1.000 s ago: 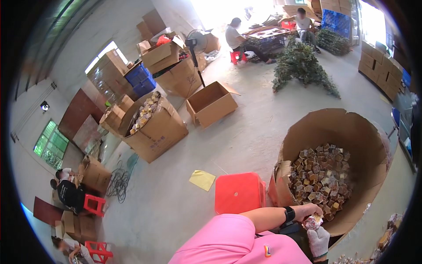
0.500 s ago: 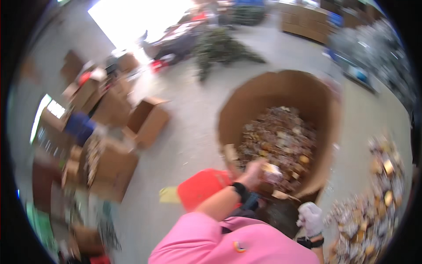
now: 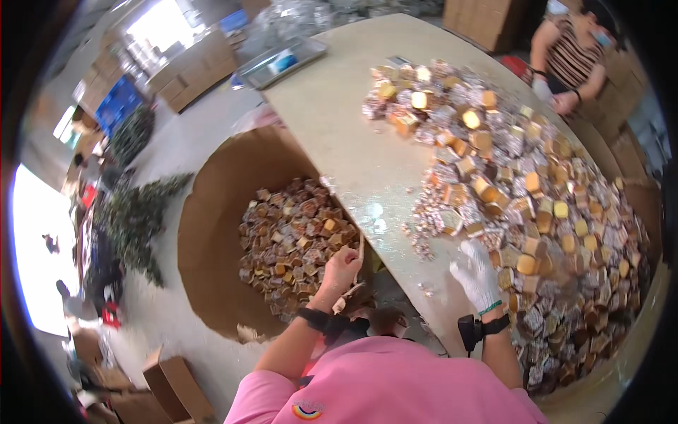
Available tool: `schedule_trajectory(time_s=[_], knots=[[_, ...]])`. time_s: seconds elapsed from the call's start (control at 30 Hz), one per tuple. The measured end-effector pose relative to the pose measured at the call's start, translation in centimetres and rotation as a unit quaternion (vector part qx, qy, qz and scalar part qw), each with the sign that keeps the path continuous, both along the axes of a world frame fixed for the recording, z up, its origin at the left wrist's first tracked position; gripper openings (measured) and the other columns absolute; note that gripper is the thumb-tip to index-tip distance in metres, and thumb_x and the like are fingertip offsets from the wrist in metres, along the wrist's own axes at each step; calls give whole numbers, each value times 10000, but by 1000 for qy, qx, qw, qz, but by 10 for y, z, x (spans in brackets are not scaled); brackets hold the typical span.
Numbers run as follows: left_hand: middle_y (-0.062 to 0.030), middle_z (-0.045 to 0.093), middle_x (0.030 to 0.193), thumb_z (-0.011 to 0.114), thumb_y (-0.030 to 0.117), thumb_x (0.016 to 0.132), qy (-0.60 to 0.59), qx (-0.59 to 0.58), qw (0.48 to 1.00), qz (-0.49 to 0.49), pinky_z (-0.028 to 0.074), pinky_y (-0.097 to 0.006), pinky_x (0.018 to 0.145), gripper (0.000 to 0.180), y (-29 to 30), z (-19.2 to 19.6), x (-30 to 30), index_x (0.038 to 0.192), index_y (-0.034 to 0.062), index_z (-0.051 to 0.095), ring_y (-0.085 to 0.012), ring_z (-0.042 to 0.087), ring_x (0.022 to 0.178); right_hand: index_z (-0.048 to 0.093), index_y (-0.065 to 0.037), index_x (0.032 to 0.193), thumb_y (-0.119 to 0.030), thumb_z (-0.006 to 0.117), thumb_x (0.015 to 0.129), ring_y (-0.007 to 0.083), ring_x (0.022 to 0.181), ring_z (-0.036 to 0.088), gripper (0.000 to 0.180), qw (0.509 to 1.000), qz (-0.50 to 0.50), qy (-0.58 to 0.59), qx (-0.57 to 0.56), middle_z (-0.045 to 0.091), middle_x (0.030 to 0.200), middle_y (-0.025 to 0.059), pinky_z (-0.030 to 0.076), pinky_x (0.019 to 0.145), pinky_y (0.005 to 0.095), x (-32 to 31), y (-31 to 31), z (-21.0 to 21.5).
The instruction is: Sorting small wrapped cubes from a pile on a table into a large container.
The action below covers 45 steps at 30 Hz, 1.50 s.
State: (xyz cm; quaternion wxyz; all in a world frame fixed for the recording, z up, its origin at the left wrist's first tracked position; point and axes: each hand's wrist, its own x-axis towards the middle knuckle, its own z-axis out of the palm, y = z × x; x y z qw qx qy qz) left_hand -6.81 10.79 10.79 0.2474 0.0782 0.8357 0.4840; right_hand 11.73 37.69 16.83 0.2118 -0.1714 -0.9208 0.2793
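My bare left hand (image 3: 344,267) is over the near right rim of a large round cardboard bin (image 3: 212,177), its fingers curled together. Whatever they hold, if anything, cannot be made out. Inside the bin lies a heap of small glittery cube-like pieces (image 3: 293,244) with gold and silvery sides. Wearing a white knitted glove, my right hand (image 3: 474,272) is on the table (image 3: 353,134), beside a big pile of similar glittery cubes (image 3: 540,212). Its fingers are apart, and I see nothing in it. Small loose bits (image 3: 421,244) lie just beyond it.
Across the table sits another person (image 3: 568,60) in a striped top, one hand gloved. A metal tray (image 3: 282,62) with a blue-and-white item is at the table's far left corner. Green artificial branches (image 3: 138,219) and an open cardboard box (image 3: 176,389) lie on the floor at left.
The view has swung right, bringing the table pile and other person into sight. The shiny piece in my left hand no longer shows. My right hand is now beside the pile.
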Motion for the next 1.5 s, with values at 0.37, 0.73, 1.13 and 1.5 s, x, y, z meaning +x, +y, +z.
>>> schedule_trajectory(time_s=[0.37,0.73,1.13,1.5], knots=[[-212,628,914,551,167,790,147,-99,894,-411,498,-460,789,195,122,-66,32,928,52,626,-391,612,888,649,6,1001,-119,575,910,214,948,604,171,942,-227,108,-223,651,992,91,454,870,323,90,-21,22],[-167,670,855,584,154,792,-160,-147,694,-686,505,-393,705,188,144,-2,60,922,53,674,-277,649,786,648,23,955,-129,549,908,192,870,611,187,893,-350,51,-280,662,920,100,461,794,302,177,-60,21],[-175,572,1139,668,148,760,258,69,668,-694,480,-410,861,464,224,3,174,1187,39,523,-335,568,1020,648,-6,992,-112,518,910,140,844,591,187,817,-463,118,-322,639,895,74,462,777,257,240,-73,-35],[-201,513,1111,723,129,700,255,69,690,-674,468,-420,861,545,263,-1,218,1160,11,456,-357,530,1044,652,-23,995,-219,555,895,254,859,632,240,889,-392,-27,-235,659,910,121,499,786,346,260,-106,-36]])
